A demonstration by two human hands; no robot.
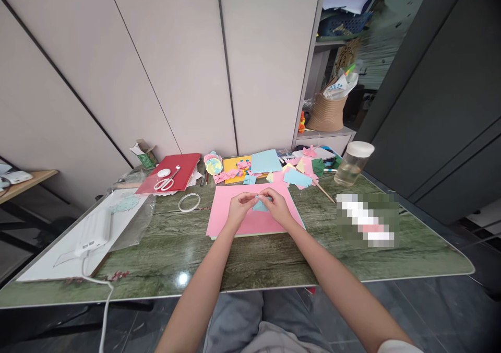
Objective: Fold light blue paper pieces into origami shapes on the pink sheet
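Note:
Both hands meet over a stack of pink paper (223, 212) on the green table. Between their fingertips is a small light blue piece of paper (260, 206). My left hand (240, 208) is closed on its left side, thumb and fingers pinched together. From the right, my right hand (276, 206) pinches the same piece near its top edge. The fingers hide part of the blue paper, so its folds cannot be made out. Just beyond the stack lie folded pink paper pieces (229, 175) and a light blue sheet (266, 161).
Left: a tape ring (189, 202), white scissors (164, 184) on a red folder (180, 165), a power bank (94, 231) with a cable. Right: a wooden stick (325, 192), coloured paper scraps (297, 178), a lidded jar (352, 167). The table's front edge (270, 289) is near my forearms.

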